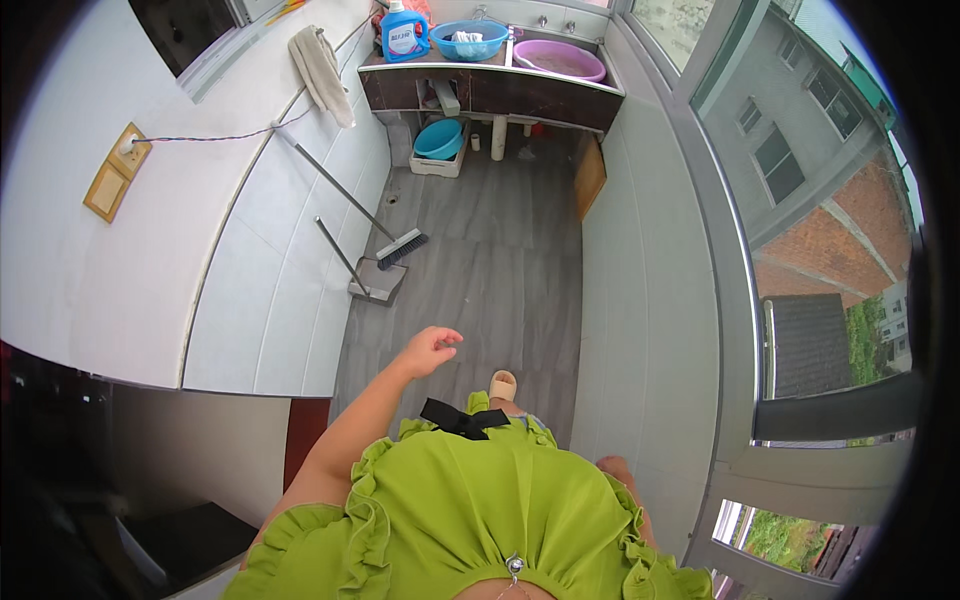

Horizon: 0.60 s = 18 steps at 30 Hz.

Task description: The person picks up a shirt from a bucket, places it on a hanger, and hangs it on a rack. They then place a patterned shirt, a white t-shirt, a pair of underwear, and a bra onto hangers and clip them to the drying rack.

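Observation:
My left hand (431,351) hangs over the floor in front of me, holding nothing, its fingers loosely bent and apart. Nearest to it is a long-handled dustpan (379,281), standing by the tiled wall on the left. A broom (403,247) with dark bristles stands just behind the dustpan, its handle slanting up against that wall. Only a little of my right hand (615,466) shows beside my green ruffled top; its fingers are hidden. One foot in a beige slipper (503,385) is on the grey floor (487,300).
Along the far end runs a sink counter (540,97) with a blue detergent bottle (405,31), a blue basin (469,40) holding cloth, and a purple basin (559,60). Another basin (439,139) sits beneath. A towel (321,75) and power socket (118,172) are left; windows (720,225) line the right.

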Motion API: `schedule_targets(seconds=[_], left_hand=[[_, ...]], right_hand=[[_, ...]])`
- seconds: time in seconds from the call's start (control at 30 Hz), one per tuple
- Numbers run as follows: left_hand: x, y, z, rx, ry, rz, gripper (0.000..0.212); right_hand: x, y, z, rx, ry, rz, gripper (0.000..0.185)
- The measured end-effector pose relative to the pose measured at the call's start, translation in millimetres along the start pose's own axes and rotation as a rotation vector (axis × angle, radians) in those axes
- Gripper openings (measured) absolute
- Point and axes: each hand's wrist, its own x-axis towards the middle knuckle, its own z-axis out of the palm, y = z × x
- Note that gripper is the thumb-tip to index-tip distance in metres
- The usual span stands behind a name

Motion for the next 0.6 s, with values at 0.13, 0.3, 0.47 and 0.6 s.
schedule_targets(seconds=[0.13,0.3,0.47,0.6], left_hand=[[54.1,157.6,-48.8,-0.263,0.008,0.389,0.040],[79.0,332.2,-114.2,-0.070,0.107,1.250,0.050],[192.5,400.0,-111.6,-0.513,0.453,1.369,0.033],[294.5,415.6,-179.0,-0.400,0.086,1.381,0.036]], right_hand=[[49.9,-180.6,-80.3,0.183,0.205,-0.224,0.017],[66.3,-466.4,-111.5,0.047,0.220,-0.652,0.021],[53.2,-669.8,-94.3,-0.066,0.077,-0.950,0.023],[71.9,-760.3,-97.8,-0.347,0.025,-0.992,0.023]])
